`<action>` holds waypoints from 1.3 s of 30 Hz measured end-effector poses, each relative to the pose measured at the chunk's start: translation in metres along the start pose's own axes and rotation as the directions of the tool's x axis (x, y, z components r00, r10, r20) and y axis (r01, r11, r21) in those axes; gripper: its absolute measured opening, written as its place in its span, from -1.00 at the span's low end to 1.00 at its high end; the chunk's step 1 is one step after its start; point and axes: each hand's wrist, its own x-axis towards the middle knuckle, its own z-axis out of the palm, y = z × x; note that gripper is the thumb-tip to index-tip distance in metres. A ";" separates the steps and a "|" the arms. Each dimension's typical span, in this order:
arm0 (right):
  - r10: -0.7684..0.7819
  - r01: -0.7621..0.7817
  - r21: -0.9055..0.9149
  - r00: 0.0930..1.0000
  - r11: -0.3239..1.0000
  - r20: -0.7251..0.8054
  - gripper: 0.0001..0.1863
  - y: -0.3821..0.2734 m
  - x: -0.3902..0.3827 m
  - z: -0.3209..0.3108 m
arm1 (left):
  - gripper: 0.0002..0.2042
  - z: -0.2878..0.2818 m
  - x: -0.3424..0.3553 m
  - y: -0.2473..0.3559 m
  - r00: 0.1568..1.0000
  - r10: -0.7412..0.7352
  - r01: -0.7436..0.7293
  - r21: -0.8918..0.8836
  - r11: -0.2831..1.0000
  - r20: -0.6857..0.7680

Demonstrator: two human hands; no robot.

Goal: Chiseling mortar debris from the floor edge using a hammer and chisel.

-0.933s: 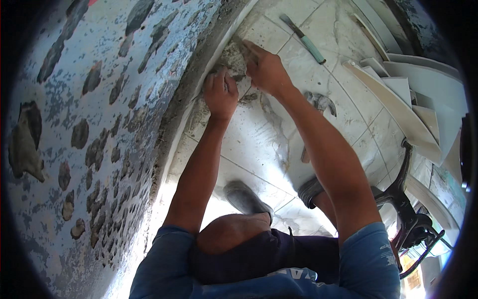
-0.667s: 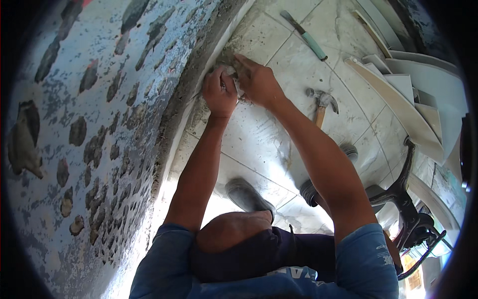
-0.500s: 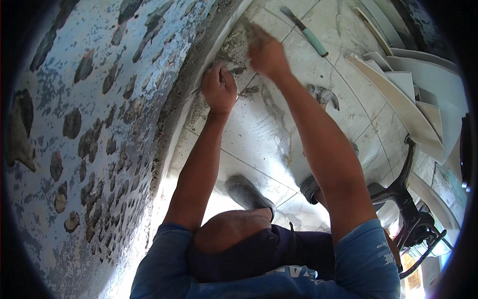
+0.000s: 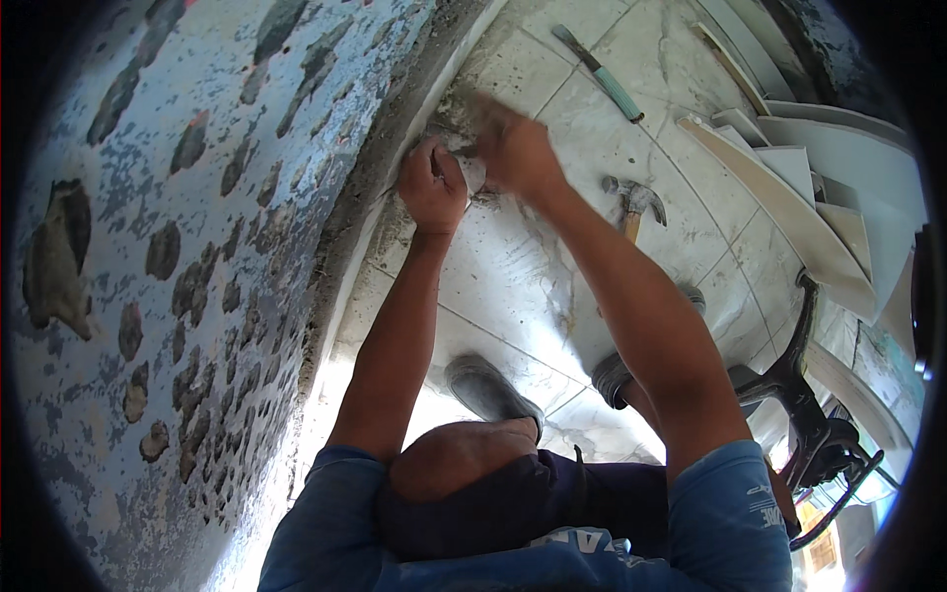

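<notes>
Low by the foot of the wall, my left hand (image 4: 432, 190) is closed, with its fingers and thumb curled together. Whatever sits in its grip is too small and shadowed to name. Close on its right is my right hand (image 4: 519, 156), bent over the floor, its fingers smeared by motion. Grey dirt and crumbled mortar (image 4: 456, 111) cover the tiles around and just beyond both hands. A claw hammer (image 4: 634, 200) lies on the tiles to the right of my right forearm, which partly covers its handle.
A chisel-like tool with a green grip (image 4: 614, 89) lies farther off on the tiled floor (image 4: 508, 281). The pitted blue-grey wall (image 4: 212, 237) rises along the left. Broken white panels (image 4: 789, 187) are stacked at the right, above a black metal stand (image 4: 811, 414).
My right hand has come nearer to me, down beside my left hand, which stays almost in place. More of the hammer shows past my right forearm.
</notes>
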 end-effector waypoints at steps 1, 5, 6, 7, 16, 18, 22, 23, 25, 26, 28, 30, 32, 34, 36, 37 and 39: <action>-0.031 0.030 0.021 0.997 0.999 0.074 -0.53 0.002 -0.002 0.002 | -0.89 0.000 -0.001 -0.001 1.000 0.009 -0.010 -0.017 1.000 -0.002; -0.030 0.034 -0.073 0.998 0.997 0.057 -0.56 -0.001 -0.005 0.003 | -0.89 -0.001 -0.004 -0.004 0.999 0.001 -0.001 -0.016 1.000 -0.037; -0.012 0.035 -0.114 0.979 0.993 0.202 -0.57 -0.003 -0.007 0.002 | -0.89 -0.003 -0.007 -0.003 0.999 -0.038 0.038 -0.043 0.998 -0.010; -0.030 0.058 -0.114 0.973 0.992 0.231 -0.56 -0.006 -0.007 0.002 | -0.89 -0.006 -0.010 -0.003 0.998 -0.066 0.066 -0.088 0.994 0.006; -0.080 0.147 -0.183 0.940 0.972 0.331 -0.46 -0.017 -0.033 0.016 | -0.86 -0.053 -0.064 0.000 0.964 -0.256 0.263 -0.104 0.959 0.077; -0.189 0.216 -0.204 0.971 0.955 0.145 -0.46 -0.016 -0.031 0.014 | -0.86 -0.055 -0.069 -0.004 0.976 -0.205 0.208 -0.036 0.977 0.072; -0.068 0.128 -0.280 0.974 0.951 0.214 -0.48 -0.023 -0.023 0.018 | -0.85 -0.054 -0.071 -0.007 0.987 -0.133 0.131 0.030 0.991 0.091; -0.096 0.158 -0.292 0.972 0.943 0.217 -0.53 -0.024 -0.028 0.023 | -0.85 -0.054 -0.070 -0.007 0.991 -0.112 0.109 0.045 0.993 0.078; -0.067 0.131 -0.239 0.964 0.962 0.259 -0.57 -0.026 -0.036 0.029 | -0.84 -0.053 -0.070 -0.006 0.988 -0.132 0.129 0.045 0.991 0.081; -0.101 0.147 -0.241 0.976 0.959 0.196 -0.57 -0.025 -0.037 0.030 | -0.82 -0.053 -0.071 -0.006 0.991 -0.116 0.116 0.012 0.993 0.068; 0.042 -0.042 0.029 0.999 0.999 0.000 -0.51 -0.023 -0.037 0.031 | -0.79 -0.053 -0.072 -0.006 0.984 -0.165 0.164 0.026 0.986 0.073; 0.174 -0.176 0.016 0.982 0.984 0.068 -0.50 -0.022 -0.037 0.035 | -0.76 -0.054 -0.074 -0.007 0.975 -0.209 0.206 0.039 0.978 0.079; -0.121 0.130 -0.128 0.990 0.983 0.078 -0.60 -0.024 -0.036 0.040 | -0.84 -0.053 -0.074 -0.008 0.983 -0.143 0.139 0.046 0.989 0.113; -0.031 0.113 -0.298 0.963 0.948 0.267 -0.65 -0.025 -0.036 0.037 | -0.84 -0.053 -0.074 -0.009 0.995 -0.059 0.056 0.047 0.997 0.084; -0.140 0.185 -0.317 0.977 0.930 0.160 -0.66 -0.027 -0.035 0.032 | -0.84 -0.052 -0.073 -0.009 0.987 -0.127 0.124 0.036 0.992 0.100; -0.241 0.255 -0.278 0.967 0.926 0.086 -0.66 -0.028 -0.036 0.030 | -0.84 -0.052 -0.073 -0.008 0.986 -0.139 0.136 0.042 0.990 0.090; -0.053 0.082 -0.341 0.994 0.937 0.093 -0.58 -0.035 -0.026 0.030 | -0.83 -0.053 -0.072 -0.005 0.979 -0.172 0.171 0.025 0.985 0.109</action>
